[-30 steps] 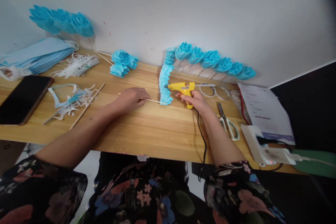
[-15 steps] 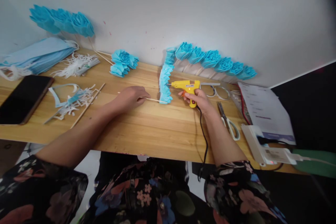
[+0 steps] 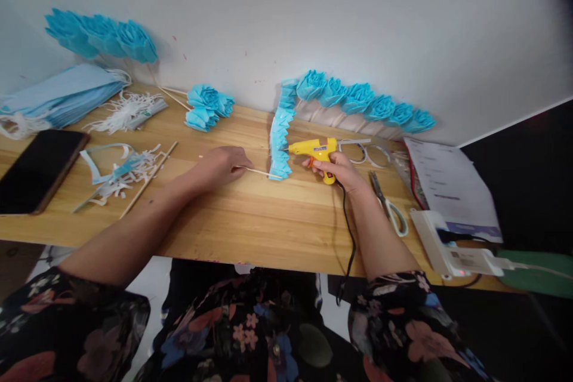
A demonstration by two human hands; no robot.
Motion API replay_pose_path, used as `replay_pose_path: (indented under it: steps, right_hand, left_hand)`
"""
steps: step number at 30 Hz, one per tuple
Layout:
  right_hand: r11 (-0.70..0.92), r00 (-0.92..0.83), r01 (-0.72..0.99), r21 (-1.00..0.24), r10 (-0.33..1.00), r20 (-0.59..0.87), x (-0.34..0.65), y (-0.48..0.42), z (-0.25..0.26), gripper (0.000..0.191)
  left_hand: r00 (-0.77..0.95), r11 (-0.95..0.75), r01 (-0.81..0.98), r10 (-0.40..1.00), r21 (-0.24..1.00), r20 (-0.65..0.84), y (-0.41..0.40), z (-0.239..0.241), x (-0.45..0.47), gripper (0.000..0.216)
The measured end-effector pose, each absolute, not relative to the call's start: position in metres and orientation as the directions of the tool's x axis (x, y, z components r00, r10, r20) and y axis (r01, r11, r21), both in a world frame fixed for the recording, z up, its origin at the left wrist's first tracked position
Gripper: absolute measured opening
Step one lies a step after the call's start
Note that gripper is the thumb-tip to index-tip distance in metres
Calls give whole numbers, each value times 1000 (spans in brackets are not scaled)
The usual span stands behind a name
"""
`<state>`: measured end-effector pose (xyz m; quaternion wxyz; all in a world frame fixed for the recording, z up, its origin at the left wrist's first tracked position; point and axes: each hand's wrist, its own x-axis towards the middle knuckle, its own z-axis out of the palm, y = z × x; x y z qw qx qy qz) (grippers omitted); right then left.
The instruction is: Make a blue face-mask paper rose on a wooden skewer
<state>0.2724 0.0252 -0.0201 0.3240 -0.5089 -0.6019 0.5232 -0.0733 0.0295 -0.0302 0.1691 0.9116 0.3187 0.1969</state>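
Between the fingers of my left hand (image 3: 227, 166) is a thin wooden stick (image 3: 264, 172), its far end lying on the near end of a blue zigzag-cut strip (image 3: 280, 131). The strip runs away from me across the table and its far part leans up against the wall. My right hand (image 3: 338, 168) is wrapped round the handle of a yellow hot glue gun (image 3: 313, 147), a finger at its orange trigger. The gun's nozzle points left, at the edge of the strip; whether it touches is too small to tell. A black cord hangs from the handle.
Blue flowers on sticks (image 3: 358, 98) lean on the wall, with more flowers (image 3: 203, 107) lying left. Scissors (image 3: 387, 203), tape rolls (image 3: 378, 156) and a power strip (image 3: 436, 245) are at right. A phone (image 3: 38, 170), face masks (image 3: 67, 95) and white scraps (image 3: 129, 176) are at left.
The glue gun's nozzle has shifted slightly nearer me along the strip. Both hands keep their grips, and the whole view has slid a little to the left.
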Motion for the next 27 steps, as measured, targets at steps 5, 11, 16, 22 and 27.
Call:
replay_pose_path:
  steps: [5,11,16,22,27]
  right_hand:
    - [-75,-271,271,-960,951,-151,274,24,-18,38]
    - [-69,-279,293,-954,948,-155,271,23,-19,42]
    - [-72,-261,300,-951,953,-154,263,21,-17,41]
    - [-65,-259,283,-957,956,-142,264,22,-16,40]
    - [-66,-268,309,-949,951,-153,266,23,-19,40]
  left_hand:
    - [721,-745,507,642,433,261,30,-31,-74,32]
    - [714,-732,517,654,443,248,30,-31,-74,31]
    - [715,-736,513,651,441,255,30,-31,-74,31]
    - [714,-727,505,654,465,248,29,-29,-74,31]
    - [713,-728,508,655,461,250,31,-32,-74,32]
